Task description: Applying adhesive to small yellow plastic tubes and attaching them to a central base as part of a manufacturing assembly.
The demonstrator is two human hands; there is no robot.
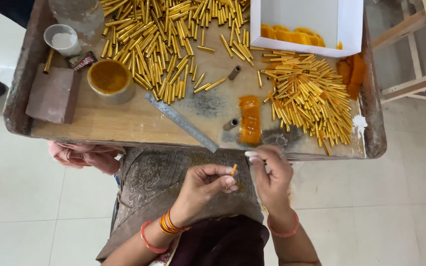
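My left hand (204,184) pinches a short thin orange stick (233,170) upright between thumb and fingertips, over my lap. My right hand (271,172) is beside it with fingers curled; a pale fingertip or small object shows at its top left, and I cannot tell what it holds. Both hands hover just below the near edge of a low wooden tray table (124,123). An orange strip of material (250,119) lies on the board directly above my hands, next to a small dark tube (230,124).
Two heaps of thin gold tubes (154,44) (309,98) cover the board. A steel ruler (181,121) lies diagonally. A tin of orange powder (109,80), a cup of white powder (62,39), a brown block (53,93) and a white box with orange sheets (306,24) also sit there.
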